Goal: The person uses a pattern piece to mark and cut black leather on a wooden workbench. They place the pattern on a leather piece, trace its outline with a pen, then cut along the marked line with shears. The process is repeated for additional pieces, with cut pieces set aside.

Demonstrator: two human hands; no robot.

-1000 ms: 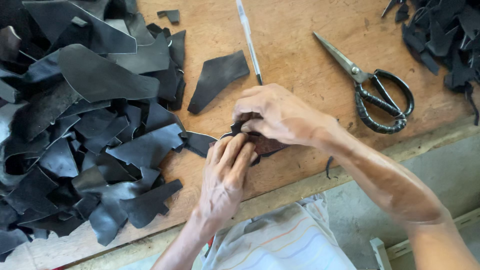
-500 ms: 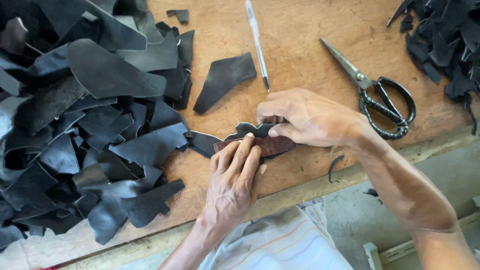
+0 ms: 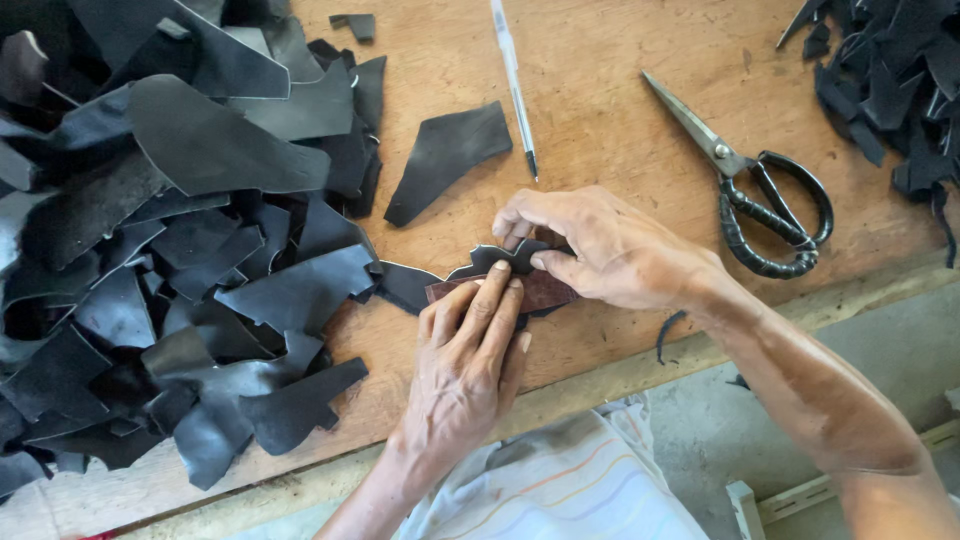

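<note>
I see a flat reddish-brown leather strip [image 3: 540, 291] lying on top of a small dark leather offcut with a wavy edge [image 3: 500, 258], both near the front edge of the bare wooden workbench [image 3: 600, 140]. My left hand [image 3: 465, 365] lies palm down with the fingers straight and held together, their tips pressing the brown strip flat. My right hand [image 3: 610, 250] curls over the far end, thumb and forefinger pinched onto the dark offcut's edge. A heap of black leather scraps [image 3: 170, 250] lies just left, black-handled steel shears [image 3: 760, 190] rest to the right, and a white ballpoint pen [image 3: 514, 85] lies beyond the hands.
</note>
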